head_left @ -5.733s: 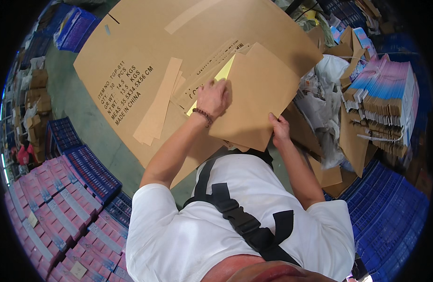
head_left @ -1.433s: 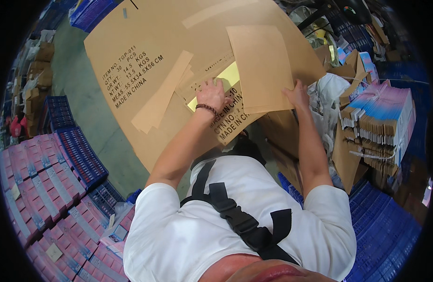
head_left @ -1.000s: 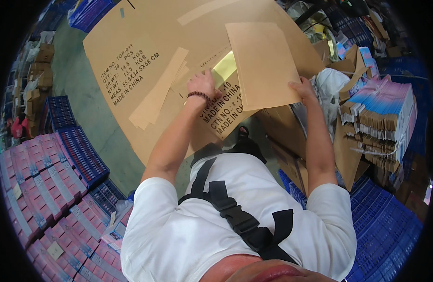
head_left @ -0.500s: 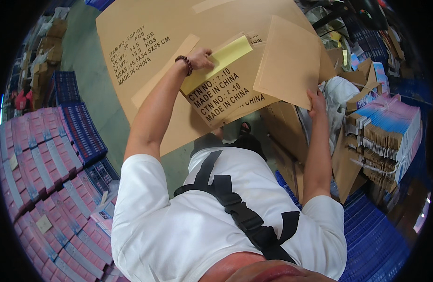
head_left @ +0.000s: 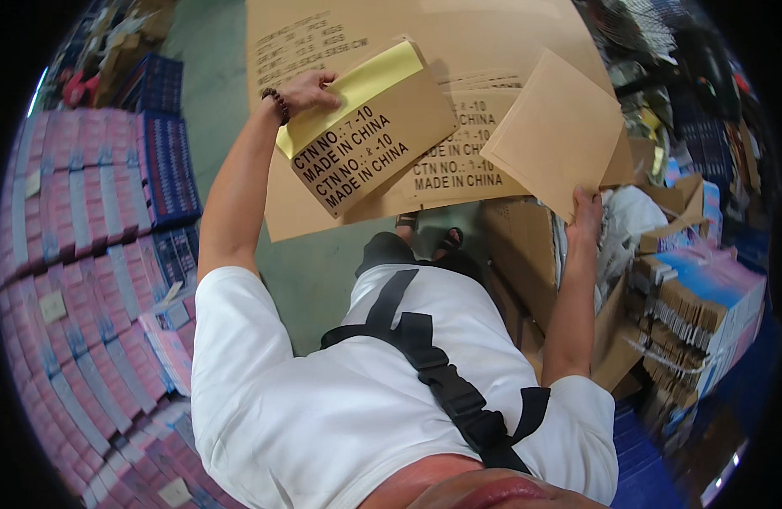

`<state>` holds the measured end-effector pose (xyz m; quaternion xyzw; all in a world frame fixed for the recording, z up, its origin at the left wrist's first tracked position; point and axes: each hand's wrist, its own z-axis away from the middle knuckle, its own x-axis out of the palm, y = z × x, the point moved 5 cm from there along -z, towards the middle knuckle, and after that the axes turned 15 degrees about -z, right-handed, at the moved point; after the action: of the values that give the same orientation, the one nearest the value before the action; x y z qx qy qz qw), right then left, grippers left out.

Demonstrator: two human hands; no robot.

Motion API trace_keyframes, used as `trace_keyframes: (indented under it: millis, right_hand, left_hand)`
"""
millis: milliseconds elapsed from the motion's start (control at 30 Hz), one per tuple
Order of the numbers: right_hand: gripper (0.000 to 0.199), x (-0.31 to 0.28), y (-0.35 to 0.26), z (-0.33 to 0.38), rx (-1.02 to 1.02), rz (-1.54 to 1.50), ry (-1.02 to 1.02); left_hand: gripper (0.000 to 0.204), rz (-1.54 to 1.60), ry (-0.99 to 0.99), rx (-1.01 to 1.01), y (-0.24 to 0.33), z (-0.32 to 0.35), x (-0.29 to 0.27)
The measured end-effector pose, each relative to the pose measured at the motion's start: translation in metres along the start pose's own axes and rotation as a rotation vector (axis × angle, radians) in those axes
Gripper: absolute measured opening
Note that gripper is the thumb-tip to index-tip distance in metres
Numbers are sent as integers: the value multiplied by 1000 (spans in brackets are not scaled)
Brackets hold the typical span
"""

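Observation:
My left hand (head_left: 310, 92), with a dark bead bracelet at the wrist, grips the upper left edge of a brown card sheet (head_left: 382, 127). This card carries black lettering and a yellow strip (head_left: 353, 100) along its top, and is tilted over the big cardboard surface (head_left: 484, 42). More black lettering shows on brown card (head_left: 459, 153) just right of it. My right hand (head_left: 584, 212) is closed on the bottom corner of a plain brown card sheet (head_left: 561, 127), held at a slant over the right part of the cardboard.
Stacks of pink and blue packages (head_left: 77, 204) and dark blue crates (head_left: 166, 170) line the left. At right stand an open cardboard box (head_left: 522, 246), clear plastic wrapping (head_left: 633, 220) and a tied bundle of flat printed cartons (head_left: 705, 305). Green floor (head_left: 217, 102) shows between.
My left hand has moved left with the lettered card, uncovering more lettering beside it. My right hand and the plain sheet have shifted slightly right and down in view.

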<state>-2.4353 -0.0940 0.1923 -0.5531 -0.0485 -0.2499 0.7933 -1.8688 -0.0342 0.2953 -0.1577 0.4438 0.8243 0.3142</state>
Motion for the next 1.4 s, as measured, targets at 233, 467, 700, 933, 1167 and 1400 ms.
trace_keyframes:
  millis: [233, 467, 700, 933, 1167, 1400]
  right_hand:
    - [45, 40, 13, 31, 5, 327, -184]
    - [45, 74, -41, 82, -361, 1234, -210]
    - [50, 185, 26, 132, -1052, 1383, -678]
    - [62, 93, 5, 50, -465, 1351, 372]
    - [55, 43, 64, 8, -254, 912, 318]
    - [57, 35, 99, 50, 149, 344, 371]
  left_hand:
    - [36, -44, 73, -109, -39, 128, 4]
    - [29, 282, 100, -184, -65, 232, 40]
    - [50, 595, 171, -67, -137, 245, 30]
    - [34, 605, 111, -135, -234, 174, 16]
    - [27, 653, 146, -282, -268, 113, -2]
    - [50, 761, 310, -337, -267, 79, 20]
